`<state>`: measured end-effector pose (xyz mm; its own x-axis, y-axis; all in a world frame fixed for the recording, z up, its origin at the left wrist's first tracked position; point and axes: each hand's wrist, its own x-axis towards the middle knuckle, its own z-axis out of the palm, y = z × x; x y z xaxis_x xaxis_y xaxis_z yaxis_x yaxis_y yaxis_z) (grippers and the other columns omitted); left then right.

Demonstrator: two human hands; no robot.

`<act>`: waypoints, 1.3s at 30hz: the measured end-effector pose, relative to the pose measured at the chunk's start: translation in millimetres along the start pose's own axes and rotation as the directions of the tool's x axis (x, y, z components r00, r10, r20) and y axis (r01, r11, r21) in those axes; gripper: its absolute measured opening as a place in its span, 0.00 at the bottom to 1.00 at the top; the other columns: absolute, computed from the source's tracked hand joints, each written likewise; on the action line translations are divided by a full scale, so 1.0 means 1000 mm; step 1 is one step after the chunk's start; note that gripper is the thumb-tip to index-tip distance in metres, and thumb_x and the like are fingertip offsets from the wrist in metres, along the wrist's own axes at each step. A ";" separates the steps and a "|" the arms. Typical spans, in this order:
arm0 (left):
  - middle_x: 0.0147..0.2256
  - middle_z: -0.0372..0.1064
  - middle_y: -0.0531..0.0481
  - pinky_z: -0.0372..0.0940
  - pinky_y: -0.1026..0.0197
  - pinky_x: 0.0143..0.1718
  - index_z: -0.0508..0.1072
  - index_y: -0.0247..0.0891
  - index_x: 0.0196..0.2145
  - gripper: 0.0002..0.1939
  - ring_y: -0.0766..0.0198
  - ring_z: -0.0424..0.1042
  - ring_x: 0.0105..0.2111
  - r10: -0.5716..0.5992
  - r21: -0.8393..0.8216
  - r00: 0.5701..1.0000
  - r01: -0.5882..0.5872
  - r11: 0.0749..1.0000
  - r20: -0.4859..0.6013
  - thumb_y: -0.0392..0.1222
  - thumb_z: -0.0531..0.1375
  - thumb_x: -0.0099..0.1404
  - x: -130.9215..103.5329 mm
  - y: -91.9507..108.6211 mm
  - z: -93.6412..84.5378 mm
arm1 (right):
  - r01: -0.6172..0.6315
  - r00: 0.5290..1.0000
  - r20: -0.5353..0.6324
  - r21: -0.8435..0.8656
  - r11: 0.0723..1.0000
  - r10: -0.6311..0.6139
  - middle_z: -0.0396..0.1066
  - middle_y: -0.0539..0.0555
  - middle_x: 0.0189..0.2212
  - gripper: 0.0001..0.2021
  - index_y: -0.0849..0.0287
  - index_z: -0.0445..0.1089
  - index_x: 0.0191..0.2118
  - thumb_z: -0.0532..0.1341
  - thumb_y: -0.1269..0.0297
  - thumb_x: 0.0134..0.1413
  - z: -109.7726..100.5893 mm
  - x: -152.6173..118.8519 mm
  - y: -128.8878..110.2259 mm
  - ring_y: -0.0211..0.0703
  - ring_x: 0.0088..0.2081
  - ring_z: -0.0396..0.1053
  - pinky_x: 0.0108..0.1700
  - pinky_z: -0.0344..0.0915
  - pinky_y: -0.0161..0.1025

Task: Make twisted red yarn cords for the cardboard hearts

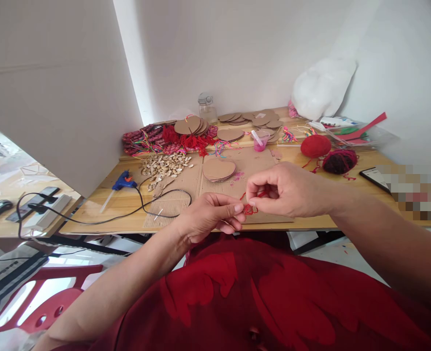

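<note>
Red yarn (251,209) is bunched between my two hands, just above the table's front edge. My left hand (215,212) pinches one part of it between thumb and forefinger. From the right, my right hand (283,190) closes on the same yarn, with a loop showing by its curled fingers. A ball of red yarn (315,146) and a dark red and purple ball (340,161) lie beyond my right wrist. Just past my hands, a round cardboard piece (219,171) rests on a flat cardboard sheet (246,158).
Pale shell-like pieces (166,165) are heaped at the left, near a blue glue gun (123,180) whose cord crosses to a power strip (49,212). Behind stand braided yarn bundles (145,139), cardboard discs (191,126), a glass jar (207,108) and a pink cup (260,142).
</note>
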<state>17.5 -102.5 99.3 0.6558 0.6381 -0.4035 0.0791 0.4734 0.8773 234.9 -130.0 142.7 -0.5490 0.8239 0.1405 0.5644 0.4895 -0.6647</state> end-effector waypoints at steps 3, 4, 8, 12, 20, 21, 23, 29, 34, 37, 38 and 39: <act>0.28 0.75 0.47 0.67 0.72 0.23 0.79 0.31 0.31 0.21 0.70 0.74 0.24 -0.004 0.007 1.000 0.004 1.000 -0.013 0.51 0.75 0.48 -0.001 0.001 0.001 | 0.003 1.000 0.003 -0.017 1.000 -0.003 0.66 0.45 0.21 0.04 0.58 0.71 0.27 0.61 0.69 0.51 0.000 0.000 0.000 0.33 0.23 0.59 0.25 0.53 0.33; 0.28 0.75 0.47 0.67 0.72 0.22 0.79 0.31 0.31 0.21 0.70 0.74 0.24 -0.002 0.011 1.000 0.003 1.000 -0.016 0.51 0.75 0.48 -0.001 0.001 0.001 | 0.005 1.000 0.003 -0.025 1.000 -0.004 0.66 0.45 0.21 0.04 0.58 0.71 0.27 0.61 0.69 0.51 0.000 0.001 0.000 0.33 0.23 0.59 0.25 0.53 0.33; 0.28 0.75 0.47 0.68 0.70 0.23 0.79 0.30 0.31 0.21 0.69 0.74 0.24 0.012 0.026 1.000 -0.011 1.000 -0.028 0.52 0.75 0.47 0.001 0.001 0.002 | 0.003 1.000 0.004 -0.050 0.999 -0.003 0.67 0.45 0.21 0.04 0.58 0.72 0.28 0.61 0.69 0.51 0.000 0.001 0.000 0.32 0.23 0.58 0.25 0.53 0.33; 0.27 0.75 0.47 0.68 0.70 0.23 0.80 0.31 0.30 0.21 0.68 0.74 0.24 0.019 0.041 0.999 -0.017 0.999 -0.035 0.51 0.75 0.46 0.001 0.001 0.003 | -0.007 1.000 0.016 -0.054 0.999 0.008 0.67 0.45 0.22 0.04 0.58 0.71 0.28 0.61 0.67 0.53 0.001 0.001 0.001 0.33 0.23 0.59 0.25 0.53 0.34; 0.25 0.73 0.49 0.65 0.71 0.23 0.80 0.32 0.30 0.16 0.71 0.71 0.22 0.047 0.056 0.999 -0.047 0.997 -0.014 0.46 0.75 0.49 0.005 -0.004 0.002 | -0.020 0.999 0.028 -0.035 0.999 0.021 0.68 0.46 0.23 0.04 0.57 0.72 0.29 0.61 0.66 0.54 0.002 0.001 0.001 0.33 0.23 0.60 0.25 0.53 0.34; 0.24 0.73 0.50 0.65 0.71 0.22 0.80 0.32 0.30 0.16 0.72 0.70 0.22 0.049 0.063 0.999 -0.048 0.997 -0.011 0.47 0.74 0.49 0.005 -0.004 0.002 | -0.025 0.999 0.028 -0.028 0.999 0.025 0.68 0.46 0.23 0.05 0.57 0.73 0.30 0.61 0.65 0.54 0.002 0.001 0.000 0.33 0.24 0.60 0.25 0.53 0.34; 0.23 0.72 0.50 0.64 0.71 0.22 0.79 0.32 0.29 0.16 0.72 0.69 0.21 0.050 0.077 0.999 -0.050 0.996 0.001 0.47 0.74 0.50 0.006 -0.005 0.002 | -0.032 0.999 0.033 -0.008 0.999 0.032 0.69 0.46 0.23 0.05 0.57 0.73 0.30 0.62 0.65 0.54 0.001 0.001 0.001 0.33 0.24 0.60 0.25 0.53 0.34; 0.22 0.72 0.50 0.62 0.72 0.21 0.77 0.31 0.27 0.15 0.72 0.69 0.21 0.078 0.056 0.997 -0.080 0.995 0.026 0.46 0.73 0.51 0.003 -0.005 0.001 | -0.006 0.998 0.064 0.059 0.998 0.002 0.70 0.47 0.26 0.04 0.58 0.74 0.34 0.61 0.67 0.56 -0.001 0.001 0.011 0.34 0.26 0.61 0.28 0.54 0.34; 0.23 0.71 0.49 0.64 0.72 0.22 0.75 0.32 0.27 0.15 0.70 0.71 0.22 0.156 -0.127 0.988 -0.152 0.980 0.024 0.45 0.73 0.53 -0.010 0.003 -0.002 | -0.005 1.000 -0.011 0.307 0.952 0.009 0.69 0.50 0.29 0.11 0.61 0.72 0.35 0.63 0.57 0.59 -0.005 0.006 0.046 0.36 0.30 0.64 0.33 0.60 0.34; 0.23 0.70 0.53 0.64 0.72 0.20 0.74 0.35 0.28 0.14 0.70 0.71 0.21 0.298 -0.240 0.953 -0.300 0.923 -0.046 0.44 0.74 0.51 -0.029 0.018 -0.006 | -0.102 0.984 -0.086 0.442 0.891 0.155 0.65 0.47 0.24 0.18 0.61 0.72 0.33 0.66 0.49 0.53 -0.006 0.007 0.077 0.33 0.23 0.58 0.26 0.55 0.33; 0.23 0.69 0.54 0.63 0.73 0.19 0.75 0.37 0.28 0.14 0.71 0.69 0.20 0.353 -0.273 0.931 -0.363 0.891 -0.086 0.43 0.74 0.50 -0.037 0.024 -0.008 | -0.126 0.971 -0.122 0.466 0.876 0.205 0.64 0.47 0.23 0.20 0.61 0.72 0.33 0.67 0.47 0.51 -0.006 0.008 0.087 0.33 0.22 0.57 0.25 0.54 0.33; 0.22 0.68 0.56 0.62 0.74 0.18 0.75 0.38 0.28 0.13 0.73 0.68 0.19 0.411 -0.305 0.902 -0.433 0.848 -0.135 0.41 0.75 0.49 -0.047 0.031 -0.009 | -0.137 0.959 -0.156 0.473 0.870 0.236 0.64 0.47 0.22 0.21 0.61 0.72 0.33 0.68 0.45 0.49 -0.006 0.008 0.097 0.33 0.22 0.57 0.24 0.54 0.33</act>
<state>-18.0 -112.0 143.2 0.5223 0.8519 -0.0382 -0.4455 0.3108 0.8396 289.0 -74.6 83.9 -0.2976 0.9502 0.0924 0.2744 0.1778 -0.9450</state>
